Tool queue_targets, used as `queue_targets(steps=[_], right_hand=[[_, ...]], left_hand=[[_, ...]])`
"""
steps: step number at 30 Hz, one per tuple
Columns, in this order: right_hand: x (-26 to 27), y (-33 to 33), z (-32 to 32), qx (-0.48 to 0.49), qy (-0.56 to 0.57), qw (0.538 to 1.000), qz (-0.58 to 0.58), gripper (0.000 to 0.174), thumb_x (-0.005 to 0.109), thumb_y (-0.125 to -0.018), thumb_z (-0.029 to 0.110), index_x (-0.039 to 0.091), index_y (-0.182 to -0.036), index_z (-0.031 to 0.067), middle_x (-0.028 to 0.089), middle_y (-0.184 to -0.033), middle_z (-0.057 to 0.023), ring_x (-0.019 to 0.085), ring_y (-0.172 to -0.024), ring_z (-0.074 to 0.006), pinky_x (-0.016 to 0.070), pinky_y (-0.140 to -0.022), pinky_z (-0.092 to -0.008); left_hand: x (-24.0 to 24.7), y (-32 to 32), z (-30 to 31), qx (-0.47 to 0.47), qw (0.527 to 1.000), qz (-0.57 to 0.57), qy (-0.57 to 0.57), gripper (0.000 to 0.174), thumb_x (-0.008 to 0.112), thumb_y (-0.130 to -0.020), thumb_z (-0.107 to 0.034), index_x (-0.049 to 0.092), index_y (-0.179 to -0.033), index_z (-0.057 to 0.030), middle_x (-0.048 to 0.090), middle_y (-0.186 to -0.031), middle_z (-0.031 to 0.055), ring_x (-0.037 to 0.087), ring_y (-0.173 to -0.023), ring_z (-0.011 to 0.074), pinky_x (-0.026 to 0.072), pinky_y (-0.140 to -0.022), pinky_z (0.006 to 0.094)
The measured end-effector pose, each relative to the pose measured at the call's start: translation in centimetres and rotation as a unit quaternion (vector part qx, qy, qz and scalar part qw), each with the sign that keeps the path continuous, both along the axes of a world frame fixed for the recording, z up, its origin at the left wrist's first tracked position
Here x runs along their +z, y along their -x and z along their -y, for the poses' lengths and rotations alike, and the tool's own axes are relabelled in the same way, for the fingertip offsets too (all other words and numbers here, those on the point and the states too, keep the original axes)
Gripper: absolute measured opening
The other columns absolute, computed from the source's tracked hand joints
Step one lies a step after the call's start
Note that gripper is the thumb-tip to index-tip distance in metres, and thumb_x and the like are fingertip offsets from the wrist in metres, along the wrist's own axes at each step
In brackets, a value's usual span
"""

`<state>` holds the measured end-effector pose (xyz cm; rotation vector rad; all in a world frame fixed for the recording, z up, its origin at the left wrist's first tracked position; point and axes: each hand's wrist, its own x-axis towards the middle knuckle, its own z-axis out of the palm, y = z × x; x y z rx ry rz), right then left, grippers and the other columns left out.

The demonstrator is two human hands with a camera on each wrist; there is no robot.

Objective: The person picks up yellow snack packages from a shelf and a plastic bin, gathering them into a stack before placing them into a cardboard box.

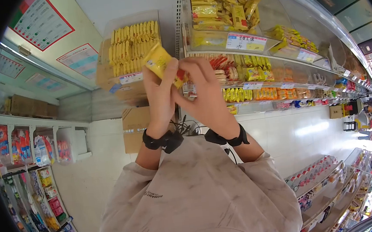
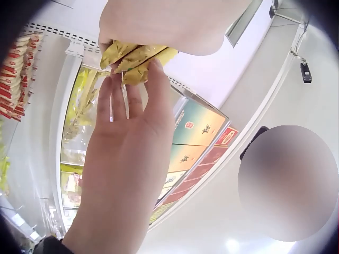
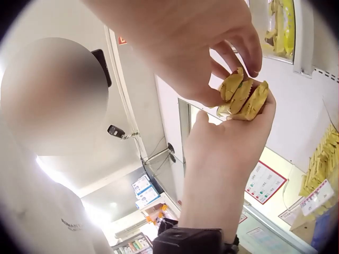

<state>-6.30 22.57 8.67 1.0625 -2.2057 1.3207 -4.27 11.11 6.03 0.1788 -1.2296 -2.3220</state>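
The left hand (image 3: 228, 148) and right hand (image 3: 196, 47) together pinch a small bunch of yellow packets (image 3: 242, 98) in mid-air before the shelf (image 1: 215, 50), and with so shallow a fingertip hold, one packet may well slip out and drop.

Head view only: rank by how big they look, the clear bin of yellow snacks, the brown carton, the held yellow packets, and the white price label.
1. clear bin
2. brown carton
3. white price label and yellow packets look alike. The packets are nearer the camera and partly covered, so I leave these two unranked.
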Motion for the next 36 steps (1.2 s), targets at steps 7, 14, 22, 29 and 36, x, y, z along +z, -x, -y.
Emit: queue_targets(steps=[7,14,22,29,36], right_hand=[[5.2,2.8,-3.6,0.013,0.018,0.997,0.072,0.042,0.074,-0.088,0.015,0.061,-0.126,0.002,0.066,-0.117,-0.0168,0.066,-0.104,-0.0306,0.0528,-0.09,-0.0396],[6.4,18.9,-10.8,-0.108,-0.172,0.974,0.098,0.04,0.057,-0.1,0.037,0.067,-0.125,0.0073,0.073,-0.11,-0.0105,0.067,-0.101,-0.0212,0.052,-0.09,-0.0346],[5.7,22.1,-10.2,-0.086,-0.394,0.888,0.22,0.049,0.058,-0.095,0.051,0.071,-0.12,0.0108,0.07,-0.104,-0.0116,0.065,-0.088,-0.0221,0.0507,-0.081,-0.0348],[8.3,14.3,-9.4,-0.163,-0.202,0.966,0.021,0.032,0.065,-0.095,0.026,0.068,-0.125,0.0142,0.067,-0.095,-0.0133,0.065,-0.086,-0.0254,0.0525,-0.081,-0.0347],[8.3,3.3,-5.1,-0.053,-0.004,0.995,0.086,0.05,0.072,-0.087,0.012,0.055,-0.134,0.0052,0.068,-0.095,-0.0175,0.067,-0.088,-0.032,0.0534,-0.083,-0.0384]], left_hand=[[-0.1,0.4,1.6,0.026,0.998,-0.012,-0.054,0.034,0.072,-0.095,-0.008,0.053,-0.122,-0.0033,0.063,-0.108,0.004,0.065,-0.09,0.0117,0.0545,-0.075,0.0281],[0.2,-0.4,1.8,-0.016,1.0,-0.013,-0.012,0.035,0.074,-0.092,-0.006,0.054,-0.121,-0.0028,0.064,-0.105,0.0053,0.066,-0.086,0.0134,0.0564,-0.075,0.0302],[1.0,-0.8,1.6,0.017,1.0,0.006,-0.003,0.036,0.077,-0.09,-0.005,0.055,-0.118,-0.0034,0.066,-0.106,0.005,0.068,-0.086,0.0119,0.0577,-0.073,0.0299],[-0.5,-0.1,1.6,0.043,0.999,0.007,-0.011,0.029,0.064,-0.103,-0.019,0.054,-0.124,-0.0022,0.066,-0.109,0.0073,0.069,-0.089,0.016,0.0585,-0.076,0.0319],[-1.4,0.3,1.2,0.018,1.0,0.021,-0.01,0.033,0.057,-0.107,-0.029,0.051,-0.124,-0.0018,0.063,-0.114,0.0078,0.065,-0.096,0.0121,0.0561,-0.08,0.0296]])
